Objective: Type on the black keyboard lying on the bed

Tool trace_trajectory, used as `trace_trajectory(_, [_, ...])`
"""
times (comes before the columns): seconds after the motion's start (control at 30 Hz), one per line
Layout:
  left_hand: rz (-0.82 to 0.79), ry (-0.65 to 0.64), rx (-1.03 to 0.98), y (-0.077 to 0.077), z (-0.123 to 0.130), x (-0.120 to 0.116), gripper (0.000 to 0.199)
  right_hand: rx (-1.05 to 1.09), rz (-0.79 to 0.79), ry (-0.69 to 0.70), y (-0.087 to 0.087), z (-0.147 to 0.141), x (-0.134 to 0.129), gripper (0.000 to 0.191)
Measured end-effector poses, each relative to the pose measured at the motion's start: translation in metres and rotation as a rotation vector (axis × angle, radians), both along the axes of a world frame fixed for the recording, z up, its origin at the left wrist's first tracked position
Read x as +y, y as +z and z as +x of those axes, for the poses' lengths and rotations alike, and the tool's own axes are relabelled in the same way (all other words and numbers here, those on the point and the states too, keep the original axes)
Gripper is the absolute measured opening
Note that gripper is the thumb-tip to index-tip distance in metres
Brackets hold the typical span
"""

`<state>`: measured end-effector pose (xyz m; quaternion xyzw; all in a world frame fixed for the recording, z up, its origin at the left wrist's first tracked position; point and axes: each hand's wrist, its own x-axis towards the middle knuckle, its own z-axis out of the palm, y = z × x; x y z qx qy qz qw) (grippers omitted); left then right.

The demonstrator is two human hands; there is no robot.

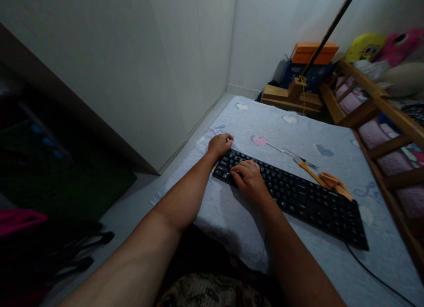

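Note:
A black keyboard lies at a slant on a pale blue cloth with heart prints. At its upper left corner rests my left hand, its fingers curled inward; what they hold, if anything, is hidden. My right hand is over the keys near the keyboard's left end, fingers bent, with a small light thing partly showing at the fingertips. Behind the keyboard lie a brush with an orange handle, a thin metal tool and a crumpled orange-brown cloth.
The keyboard's cable runs off at the lower right. A wooden rail borders the right side. At the back stand a wooden base with a dark pole and an orange box. A pale cabinet is on the left.

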<state>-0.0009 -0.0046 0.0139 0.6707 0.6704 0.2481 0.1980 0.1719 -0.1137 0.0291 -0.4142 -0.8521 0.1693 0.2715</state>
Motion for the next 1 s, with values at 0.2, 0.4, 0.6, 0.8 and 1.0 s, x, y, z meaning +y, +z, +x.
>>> trace_trajectory(0.2, [0.008,0.0,0.005,-0.001,0.0,0.0,0.03,0.0,-0.013,0.007,-0.001,-0.003,0.0,0.018])
trace_trajectory(0.4, [0.011,-0.003,0.003,-0.002,0.0,0.001,0.03,0.003,0.0,0.01,-0.001,-0.006,0.0,0.018])
trace_trajectory(0.6, [0.014,-0.001,-0.002,-0.004,-0.001,0.002,0.029,-0.015,0.011,0.004,-0.002,-0.01,-0.001,0.017])
trace_trajectory(0.8, [0.019,-0.004,-0.004,-0.003,0.0,0.002,0.029,-0.004,0.012,0.029,-0.002,-0.011,-0.003,0.017])
trace_trajectory(1.0, [0.008,-0.008,0.001,-0.001,0.0,0.001,0.03,0.009,0.042,0.055,-0.002,-0.011,-0.005,0.017])
